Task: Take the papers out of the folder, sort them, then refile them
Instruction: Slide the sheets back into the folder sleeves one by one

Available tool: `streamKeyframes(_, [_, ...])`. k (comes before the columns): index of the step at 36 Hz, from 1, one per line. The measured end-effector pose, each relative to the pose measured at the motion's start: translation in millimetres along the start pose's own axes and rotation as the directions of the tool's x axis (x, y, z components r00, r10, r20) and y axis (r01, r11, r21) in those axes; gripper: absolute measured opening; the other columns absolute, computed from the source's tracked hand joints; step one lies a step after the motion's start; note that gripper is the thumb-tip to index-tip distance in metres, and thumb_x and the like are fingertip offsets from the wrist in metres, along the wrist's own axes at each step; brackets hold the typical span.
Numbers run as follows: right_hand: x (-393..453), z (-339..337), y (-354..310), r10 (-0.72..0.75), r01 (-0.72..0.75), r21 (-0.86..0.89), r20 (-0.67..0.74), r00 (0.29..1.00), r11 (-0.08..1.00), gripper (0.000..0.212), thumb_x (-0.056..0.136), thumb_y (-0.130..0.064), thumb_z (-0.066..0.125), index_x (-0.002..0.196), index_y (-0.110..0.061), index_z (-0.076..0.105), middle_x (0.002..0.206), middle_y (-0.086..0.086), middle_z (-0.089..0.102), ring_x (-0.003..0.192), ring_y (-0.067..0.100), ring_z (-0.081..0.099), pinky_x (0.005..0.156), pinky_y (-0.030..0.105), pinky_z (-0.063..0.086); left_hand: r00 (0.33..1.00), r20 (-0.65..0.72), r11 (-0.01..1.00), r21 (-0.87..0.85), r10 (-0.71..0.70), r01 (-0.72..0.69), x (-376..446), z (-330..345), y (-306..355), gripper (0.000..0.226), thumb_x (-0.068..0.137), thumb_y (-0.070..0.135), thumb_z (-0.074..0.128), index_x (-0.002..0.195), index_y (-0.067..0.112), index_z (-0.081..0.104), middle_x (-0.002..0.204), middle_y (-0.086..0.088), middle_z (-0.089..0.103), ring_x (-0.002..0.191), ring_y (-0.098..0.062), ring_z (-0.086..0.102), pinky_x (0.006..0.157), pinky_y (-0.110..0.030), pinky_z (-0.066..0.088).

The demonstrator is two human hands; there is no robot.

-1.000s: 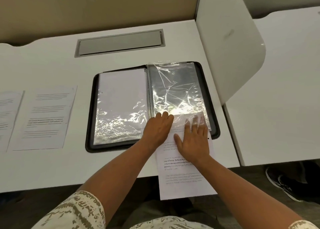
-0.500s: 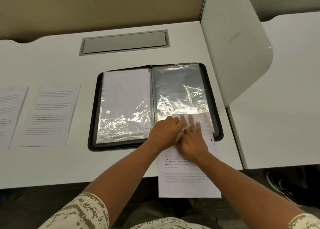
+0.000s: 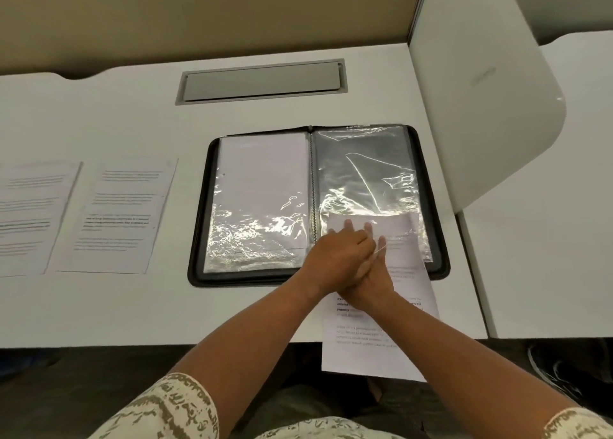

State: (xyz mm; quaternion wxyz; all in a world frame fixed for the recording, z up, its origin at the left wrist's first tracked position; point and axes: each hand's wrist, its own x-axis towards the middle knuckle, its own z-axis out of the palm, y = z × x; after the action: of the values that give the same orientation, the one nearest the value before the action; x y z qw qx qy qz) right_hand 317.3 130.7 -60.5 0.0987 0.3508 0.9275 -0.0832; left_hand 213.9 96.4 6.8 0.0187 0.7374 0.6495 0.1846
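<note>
A black zip folder [image 3: 248, 279] lies open on the white desk. Its left sleeve [image 3: 262, 186] holds a white sheet. The right sleeve [image 3: 365, 173] is clear plastic, and the top of a printed sheet [image 3: 371, 345] sits in its lower end; the rest of that sheet hangs over the desk's front edge. My right hand [image 3: 373, 284] lies flat on the printed sheet with its fingertips under the plastic. My left hand [image 3: 338, 256] rests flat across my right hand at the sleeve's bottom edge, fingers stretched onto the sheet.
Two printed pages [image 3: 122, 213] [image 3: 30, 216] lie side by side on the desk left of the folder. A grey cable hatch [image 3: 262, 81] is set into the desk behind it. A white divider panel [image 3: 481, 90] stands close to the folder's right edge. A dark shoe [image 3: 557, 369] shows on the floor at lower right.
The printed sheet has slid further up into the right sleeve. My hands, side by side before, have come together, the left now overlapping the right.
</note>
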Motion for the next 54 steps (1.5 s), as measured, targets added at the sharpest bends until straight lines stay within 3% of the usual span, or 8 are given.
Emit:
streamKeyframes(13, [0, -4, 16, -0.096, 0.093, -0.059, -0.045, 0.994, 0.994, 0.077, 0.098, -0.043, 0.046, 0.158, -0.005, 0.017, 0.163, 0.023, 0.021, 0.152, 0.042, 0.016, 0.122, 0.061, 0.011, 0.999, 0.037, 0.997, -0.075, -0.014, 0.017, -4, 10, -4, 0.021, 0.097, 0.03, 0.056, 0.091, 0.014, 0.068, 0.089, -0.006, 0.065, 0.076, -0.024, 0.062, 0.054, -0.037, 0.053])
streamKeyframes(17, [-17, -5, 26, 0.14, -0.139, 0.04, -0.021, 0.99, 0.989, 0.077, 0.099, -0.05, 0.039, 0.16, -0.021, 0.003, 0.168, 0.015, -0.007, 0.152, 0.038, -0.02, 0.115, 0.059, -0.023, 0.998, 0.052, 0.997, -0.07, -0.034, 0.038, -2, 15, -5, 0.023, 0.097, 0.034, 0.052, 0.091, 0.017, 0.065, 0.084, 0.001, 0.061, 0.073, -0.019, 0.056, 0.052, -0.036, 0.051])
streamKeyframes(24, [-16, -20, 37, 0.093, -0.106, 0.237, 0.067, 0.993, 0.966, 0.07, 0.104, -0.03, 0.036, 0.161, -0.016, -0.002, 0.167, 0.012, -0.018, 0.152, 0.029, -0.023, 0.125, 0.048, -0.009, 0.992, 0.068, 0.983, -0.143, -0.109, 0.118, 0, 23, 0, 0.018, 0.093, 0.03, 0.059, 0.104, 0.017, 0.064, 0.091, 0.0, 0.061, 0.081, -0.019, 0.056, 0.055, -0.038, 0.052])
streamKeyframes(29, [-49, -20, 54, -0.026, 0.077, 0.396, -0.132, 0.991, 0.915, 0.05, 0.106, -0.028, 0.039, 0.153, -0.009, 0.038, 0.16, 0.012, 0.036, 0.152, 0.031, 0.022, 0.125, 0.043, 0.019, 0.98, 0.1, 0.966, -0.177, -0.172, 0.188, 0, 25, -1, 0.023, 0.095, 0.035, 0.06, 0.111, 0.02, 0.065, 0.103, 0.001, 0.062, 0.091, -0.018, 0.057, 0.062, -0.034, 0.051])
streamKeyframes(32, [-79, -19, 67, 0.184, -0.019, 0.484, -0.294, 0.938, 0.875, 0.033, 0.102, -0.022, 0.049, 0.128, -0.008, 0.063, 0.128, 0.009, 0.065, 0.118, 0.022, 0.06, 0.1, 0.033, 0.051, 0.973, 0.147, 0.965, -0.167, -0.178, 0.201, 0, 27, -1, 0.027, 0.095, 0.035, 0.06, 0.117, 0.019, 0.063, 0.112, 0.001, 0.061, 0.098, -0.018, 0.056, 0.066, -0.03, 0.044])
streamKeyframes(35, [-102, -23, 79, 0.471, -0.233, 0.667, -0.199, 0.86, 0.708, 0.023, 0.101, -0.02, 0.056, 0.121, -0.013, 0.064, 0.108, 0.0, 0.067, 0.089, 0.009, 0.062, 0.076, 0.011, 0.044, 0.967, 0.184, 0.965, -0.161, -0.177, 0.208, -3, 35, 1, 0.027, 0.096, 0.034, 0.058, 0.119, 0.019, 0.063, 0.115, 0.0, 0.06, 0.102, -0.02, 0.055, 0.068, -0.031, 0.045])
streamKeyframes(46, [-172, -2, 104, 0.684, -0.462, 0.845, 0.171, 0.709, 0.268, 0.016, 0.101, -0.032, 0.058, 0.09, -0.02, 0.061, 0.089, 0.003, 0.067, 0.081, 0.018, 0.067, 0.071, 0.03, 0.054, 0.972, 0.092, 0.97, -0.092, -0.218, 0.227, -10, 53, 11, 0.012, 0.09, 0.021, 0.066, 0.093, 0.014, 0.075, 0.091, -0.003, 0.063, 0.086, -0.026, 0.056, 0.056, -0.029, 0.04])
streamKeyframes(54, [-214, 30, 94, 0.484, -0.415, 0.764, 0.638, 0.598, -0.494, 0.042, 0.093, -0.047, 0.062, 0.106, -0.007, 0.064, 0.092, 0.015, 0.071, 0.086, 0.028, 0.072, 0.078, 0.039, 0.057, 0.965, 0.06, 0.966, -0.043, -0.254, 0.257, -12, 54, 18, 0.014, 0.094, 0.023, 0.065, 0.097, 0.014, 0.076, 0.094, -0.003, 0.065, 0.087, -0.027, 0.056, 0.055, -0.031, 0.042])
